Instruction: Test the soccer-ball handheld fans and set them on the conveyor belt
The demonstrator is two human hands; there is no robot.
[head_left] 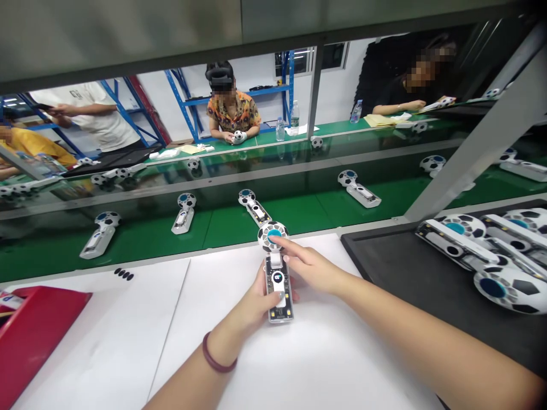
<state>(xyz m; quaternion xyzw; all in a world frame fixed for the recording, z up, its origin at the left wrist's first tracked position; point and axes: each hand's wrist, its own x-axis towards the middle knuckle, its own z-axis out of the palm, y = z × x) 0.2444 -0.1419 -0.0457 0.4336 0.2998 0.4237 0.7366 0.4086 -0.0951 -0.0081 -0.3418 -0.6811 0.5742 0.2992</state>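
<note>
Closest in, the left hand (260, 300) wraps a handheld fan (277, 287) from below, its fingers curled out of sight behind the clear body and its thumb (280, 295) pressed on the front face, so the fan stands nearly upright on the white work surface (106, 347). A dark red cord bracelet (217, 354) circles that wrist. The right hand (310, 269) reaches in from the right, fingers lying together and straight, the index fingertip (276, 241) resting on the football-patterned fan head (273, 236) near its blue hub. Judging by this grip, the step in hand looks like checking or seating the head on the body, and the next move calls for a steady left-hand hold. Just left of the fan lie small black oval pieces (123, 274) and a red folder (34, 336). To its right, finished-looking fans (478, 256) lie on a black mat (376, 256). Beyond it, more fans (256, 208) stand on a green conveyor belt (273, 222), and farther off, co-workers (233, 111) sit across the line.
</note>
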